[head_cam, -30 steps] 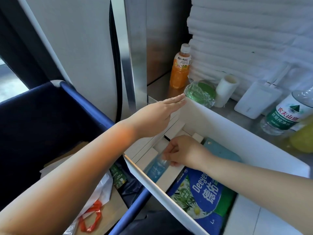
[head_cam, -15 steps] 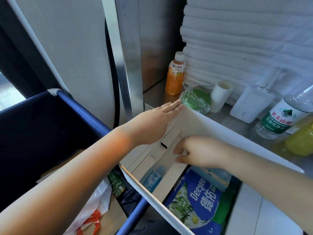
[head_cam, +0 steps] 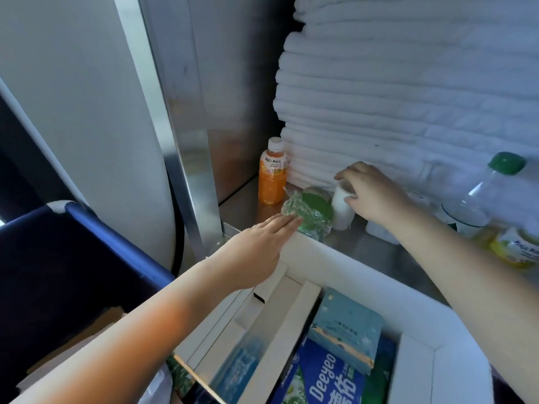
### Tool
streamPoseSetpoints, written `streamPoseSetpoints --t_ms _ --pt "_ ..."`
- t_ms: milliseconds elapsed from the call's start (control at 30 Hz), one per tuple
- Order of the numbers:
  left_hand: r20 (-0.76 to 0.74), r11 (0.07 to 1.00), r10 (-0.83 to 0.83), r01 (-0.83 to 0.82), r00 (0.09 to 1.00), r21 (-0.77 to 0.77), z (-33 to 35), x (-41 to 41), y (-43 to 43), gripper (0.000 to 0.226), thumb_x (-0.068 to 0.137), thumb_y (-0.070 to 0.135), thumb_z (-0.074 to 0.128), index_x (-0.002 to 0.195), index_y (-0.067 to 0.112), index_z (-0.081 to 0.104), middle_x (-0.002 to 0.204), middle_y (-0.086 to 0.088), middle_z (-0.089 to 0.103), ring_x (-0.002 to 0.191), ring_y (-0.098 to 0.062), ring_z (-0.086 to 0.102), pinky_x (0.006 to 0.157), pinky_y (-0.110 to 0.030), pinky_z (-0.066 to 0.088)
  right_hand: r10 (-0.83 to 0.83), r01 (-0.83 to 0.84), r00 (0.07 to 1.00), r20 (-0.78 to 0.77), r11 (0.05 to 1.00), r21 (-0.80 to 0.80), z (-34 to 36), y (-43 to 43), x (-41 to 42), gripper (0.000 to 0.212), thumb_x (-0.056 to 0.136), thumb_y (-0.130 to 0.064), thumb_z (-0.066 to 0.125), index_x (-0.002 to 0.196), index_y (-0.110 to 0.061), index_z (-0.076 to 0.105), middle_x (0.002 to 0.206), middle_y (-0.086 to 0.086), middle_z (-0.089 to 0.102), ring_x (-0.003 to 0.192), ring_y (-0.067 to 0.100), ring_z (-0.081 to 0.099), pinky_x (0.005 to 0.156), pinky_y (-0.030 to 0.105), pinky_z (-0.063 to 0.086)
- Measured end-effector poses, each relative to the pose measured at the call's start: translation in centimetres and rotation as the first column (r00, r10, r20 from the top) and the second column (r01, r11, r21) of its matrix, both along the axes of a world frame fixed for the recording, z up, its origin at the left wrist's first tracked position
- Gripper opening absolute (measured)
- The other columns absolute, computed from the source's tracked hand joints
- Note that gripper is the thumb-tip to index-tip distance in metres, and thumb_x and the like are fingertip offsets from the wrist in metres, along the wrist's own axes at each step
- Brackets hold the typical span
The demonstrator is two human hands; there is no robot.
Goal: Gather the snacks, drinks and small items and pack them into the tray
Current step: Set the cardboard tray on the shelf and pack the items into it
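Head view: tray (head_cam: 350, 259) far wall butted the steel desk (head_cam: 376, 255). Only a narrow strip lay between it and the towel stack (head_cam: 408, 97), crowded by the orange bottle (head_cam: 272, 177), green wrapped pack (head_cam: 313, 218) and white cylinder (head_cam: 341, 212). Right hand (head_cam: 372, 193) was stretched over the wall, fingers curled round the top of the upright cylinder. Left hand (head_cam: 261, 247) lay flat on the tray's far-left corner, fingers straight, tips at the green pack. Wipes pack (head_cam: 323, 380) sat inside the tray.

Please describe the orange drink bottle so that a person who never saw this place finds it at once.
Start at the tall stack of folded white towels on the metal shelf. At its lower left corner stands the orange drink bottle, upright. Only it holds orange liquid under a white cap; the green pack beside it is low.
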State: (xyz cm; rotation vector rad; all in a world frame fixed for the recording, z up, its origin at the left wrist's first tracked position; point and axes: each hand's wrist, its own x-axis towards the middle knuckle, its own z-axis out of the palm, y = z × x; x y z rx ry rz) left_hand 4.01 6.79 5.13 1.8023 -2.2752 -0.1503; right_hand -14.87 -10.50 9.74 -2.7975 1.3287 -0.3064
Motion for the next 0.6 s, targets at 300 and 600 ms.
streamPoseSetpoints --t_ms 300,600 --pt "0.001 0.999 -0.009 0.009 1.000 -0.053 -0.4 0.1 0.0 0.062 0.099 0.017 0.030 0.150 0.027 -0.004 0.158 0.009 0.007 0.143 -0.007 0.003 0.107 -0.015 0.000 -0.002 0.014 0.979 -0.203 0.998 0.055 0.7 -2.3 0.0 0.056 0.078 -0.018 0.073 0.129 -0.019 0.050 0.121 0.005 0.050 0.113 0.025 0.048 0.079 0.030 0.036" --pt "0.030 0.997 0.003 -0.001 1.000 -0.074 -0.7 0.0 0.0 0.061 0.100 0.022 0.028 0.150 0.027 -0.007 0.158 0.009 0.006 0.143 -0.007 0.003 0.106 -0.015 -0.003 -0.026 0.012 0.952 -0.306 0.999 -0.049 0.6 -1.6 -1.2 0.049 0.080 -0.025 0.069 0.125 -0.016 0.051 0.119 0.004 0.050 0.110 0.024 0.047 0.082 0.035 0.043"
